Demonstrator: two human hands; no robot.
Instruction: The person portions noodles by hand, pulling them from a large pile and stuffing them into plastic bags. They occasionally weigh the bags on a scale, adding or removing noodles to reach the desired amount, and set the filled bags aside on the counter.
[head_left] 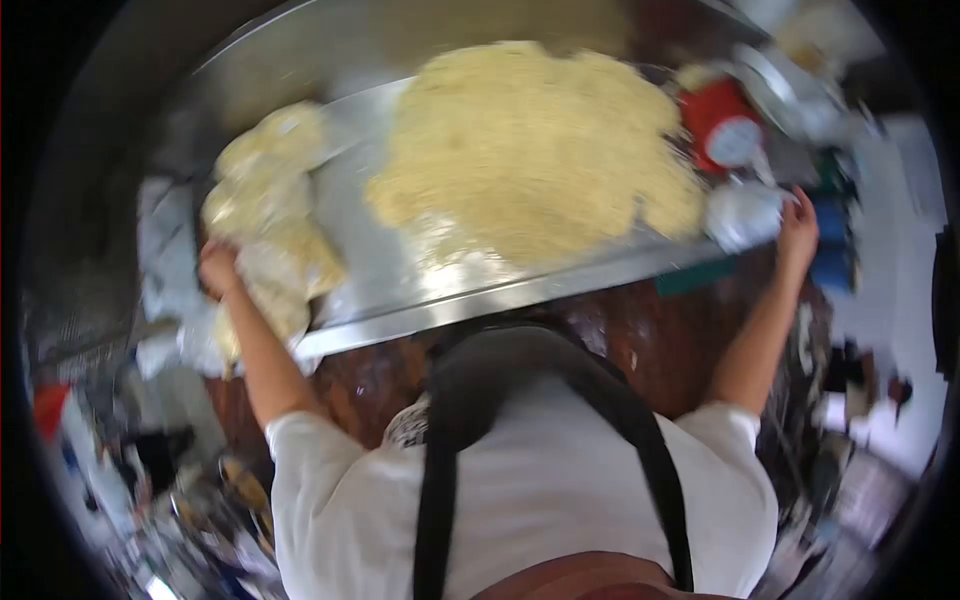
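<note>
A wide, uneven layer of pale yellow food (530, 150) lies spread over a metal table (350, 170). At the table's left end, my left hand (218, 268) is closed at the edge of several clear plastic bags (265, 200) with yellow contents; blur hides exactly what the fingers hold. On the right, my right hand (798, 222) pinches the edge of a whitish plastic bag (742, 215) at the table's corner. Both arms are stretched wide apart.
Behind the whitish bag stands a red scale-like object (722, 125) with a round pale face. Metal bowls or trays (790, 90) sit at the upper right. The table's raised front edge (480, 303) runs between my arms. Brown floor shows below.
</note>
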